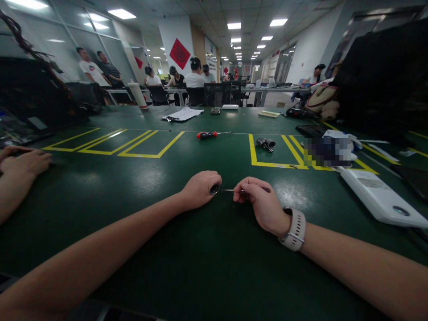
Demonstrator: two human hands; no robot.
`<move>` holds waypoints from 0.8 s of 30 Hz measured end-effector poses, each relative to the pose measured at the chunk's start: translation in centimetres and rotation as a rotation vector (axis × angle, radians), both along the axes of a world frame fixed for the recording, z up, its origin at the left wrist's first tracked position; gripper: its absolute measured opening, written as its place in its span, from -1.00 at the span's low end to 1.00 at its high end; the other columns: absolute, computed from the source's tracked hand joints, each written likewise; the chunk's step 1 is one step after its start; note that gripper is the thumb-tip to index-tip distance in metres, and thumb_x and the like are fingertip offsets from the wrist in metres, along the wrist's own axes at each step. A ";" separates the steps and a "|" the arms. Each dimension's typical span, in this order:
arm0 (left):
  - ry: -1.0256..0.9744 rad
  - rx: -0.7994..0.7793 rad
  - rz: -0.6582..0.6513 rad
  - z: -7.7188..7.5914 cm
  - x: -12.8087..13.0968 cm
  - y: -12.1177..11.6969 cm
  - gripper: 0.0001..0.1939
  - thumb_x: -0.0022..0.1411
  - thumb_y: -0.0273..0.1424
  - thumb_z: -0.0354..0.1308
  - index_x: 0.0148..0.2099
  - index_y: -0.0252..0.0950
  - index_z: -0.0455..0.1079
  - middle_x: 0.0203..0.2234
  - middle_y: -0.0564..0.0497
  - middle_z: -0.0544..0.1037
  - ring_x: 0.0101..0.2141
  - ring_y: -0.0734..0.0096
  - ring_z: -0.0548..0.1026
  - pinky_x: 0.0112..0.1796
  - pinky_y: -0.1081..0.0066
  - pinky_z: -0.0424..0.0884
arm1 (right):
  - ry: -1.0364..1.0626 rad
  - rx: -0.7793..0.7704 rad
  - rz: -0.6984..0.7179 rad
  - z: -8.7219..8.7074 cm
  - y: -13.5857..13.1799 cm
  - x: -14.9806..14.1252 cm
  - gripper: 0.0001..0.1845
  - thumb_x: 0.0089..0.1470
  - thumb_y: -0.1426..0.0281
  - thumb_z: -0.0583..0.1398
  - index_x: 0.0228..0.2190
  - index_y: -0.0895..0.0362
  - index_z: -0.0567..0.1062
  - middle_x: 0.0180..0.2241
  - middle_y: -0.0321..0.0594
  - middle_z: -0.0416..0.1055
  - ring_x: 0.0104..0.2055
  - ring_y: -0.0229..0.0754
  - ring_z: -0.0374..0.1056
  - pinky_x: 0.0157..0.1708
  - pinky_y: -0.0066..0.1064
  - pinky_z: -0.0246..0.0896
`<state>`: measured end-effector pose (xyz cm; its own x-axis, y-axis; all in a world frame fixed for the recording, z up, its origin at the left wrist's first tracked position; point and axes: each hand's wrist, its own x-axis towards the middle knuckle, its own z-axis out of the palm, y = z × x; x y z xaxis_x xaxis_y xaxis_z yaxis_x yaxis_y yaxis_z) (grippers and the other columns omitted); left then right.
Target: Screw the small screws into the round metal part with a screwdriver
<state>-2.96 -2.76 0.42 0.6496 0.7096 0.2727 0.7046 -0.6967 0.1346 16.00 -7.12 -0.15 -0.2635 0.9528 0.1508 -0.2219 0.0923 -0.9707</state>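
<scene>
My left hand (200, 189) is closed around a dark cylindrical part (214, 189), whose round open end faces right; the rest of it is hidden in the fist. Between the fingertips of my right hand (262, 200) is a small screwdriver (227, 190) with a thin metal shaft and a dark handle. Its tip reaches the round end of the part; whether it touches cannot be told. A tiny dark ring-like piece (234, 207) lies on the green table just below the shaft.
Beyond my hands lie a red-and-black screwdriver (207, 135) and a dark metal fitting (266, 143) inside yellow tape (253, 151). A white device (381, 196) sits at right. Another person's hand (26, 161) rests at far left. Papers (183, 114) and a white cup (137, 94) stand farther back.
</scene>
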 end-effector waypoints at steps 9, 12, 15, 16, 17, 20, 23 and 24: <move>-0.020 0.018 0.029 -0.2 -0.1 0.1 -0.96 0.07 -0.53 0.04 -0.42 -0.32 0.27 -0.49 0.03 0.38 -0.45 0.42 0.35 -0.43 0.45 0.23 | -0.102 0.057 0.248 0.2 0.0 0.0 -0.82 0.09 0.34 0.11 -0.37 0.13 0.50 -0.33 -0.22 0.46 -0.27 -0.22 0.32 -0.25 -0.33 0.17; -0.030 -0.020 0.046 -0.2 0.1 0.1 -0.96 0.06 -0.54 0.05 -0.41 -0.32 0.26 -0.49 0.03 0.39 -0.45 0.43 0.36 -0.43 0.46 0.24 | -0.089 0.090 0.200 0.3 -0.2 0.1 -0.79 0.12 0.34 0.08 -0.38 0.13 0.49 -0.35 -0.22 0.46 -0.28 -0.21 0.32 -0.24 -0.31 0.18; -0.037 -0.038 0.036 -0.2 0.1 0.0 -0.95 0.06 -0.56 0.04 -0.39 -0.32 0.25 -0.48 0.03 0.39 -0.45 0.43 0.36 -0.42 0.46 0.26 | -0.152 0.132 0.110 0.6 -0.5 0.2 -0.79 0.11 0.36 0.07 -0.41 0.13 0.49 -0.39 -0.23 0.44 -0.30 -0.20 0.33 -0.24 -0.29 0.19; -0.038 -0.035 0.027 -0.2 0.1 0.0 -0.95 0.06 -0.56 0.03 -0.39 -0.32 0.25 -0.48 0.03 0.39 -0.45 0.43 0.36 -0.42 0.45 0.26 | -0.182 0.137 0.091 0.7 -0.5 0.2 -0.79 0.10 0.36 0.08 -0.42 0.13 0.49 -0.41 -0.23 0.44 -0.30 -0.20 0.33 -0.24 -0.29 0.19; -0.039 -0.029 0.016 -0.2 0.1 0.0 -0.95 0.06 -0.56 0.03 -0.39 -0.32 0.25 -0.48 0.03 0.38 -0.45 0.43 0.35 -0.41 0.45 0.26 | -0.205 0.132 0.086 0.8 -0.5 0.2 -0.79 0.10 0.36 0.08 -0.42 0.13 0.50 -0.41 -0.23 0.43 -0.31 -0.20 0.33 -0.25 -0.30 0.19; -0.057 -0.006 -0.023 -0.3 -0.1 0.0 -0.94 0.06 -0.56 0.02 -0.40 -0.32 0.25 -0.50 0.04 0.36 -0.46 0.44 0.34 -0.42 0.45 0.25 | -0.165 0.064 0.127 0.7 -0.3 0.1 -0.80 0.07 0.37 0.09 -0.43 0.15 0.50 -0.40 -0.22 0.45 -0.32 -0.20 0.33 -0.29 -0.31 0.19; -0.106 0.006 -0.077 -0.4 -0.4 0.1 -0.94 0.07 -0.56 0.01 -0.41 -0.32 0.24 -0.52 0.05 0.34 -0.48 0.46 0.32 -0.43 0.46 0.24 | -0.008 -0.063 0.148 0.4 0.1 0.1 -0.79 0.05 0.38 0.09 -0.45 0.17 0.51 -0.42 -0.19 0.47 -0.36 -0.21 0.34 -0.32 -0.33 0.18; -0.128 0.007 -0.096 -0.5 -0.4 0.1 -0.93 0.07 -0.56 0.01 -0.42 -0.32 0.23 -0.52 0.05 0.34 -0.48 0.47 0.32 -0.43 0.46 0.24 | 0.033 -0.097 0.151 0.3 0.3 0.1 -0.79 0.04 0.39 0.09 -0.46 0.18 0.51 -0.43 -0.18 0.48 -0.37 -0.22 0.34 -0.33 -0.34 0.17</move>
<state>-3.38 -2.68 -0.06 0.6736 0.6439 0.3628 0.6122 -0.7611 0.2141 16.15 -6.84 0.15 -0.4013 0.9132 0.0714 -0.2582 -0.0380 -0.9653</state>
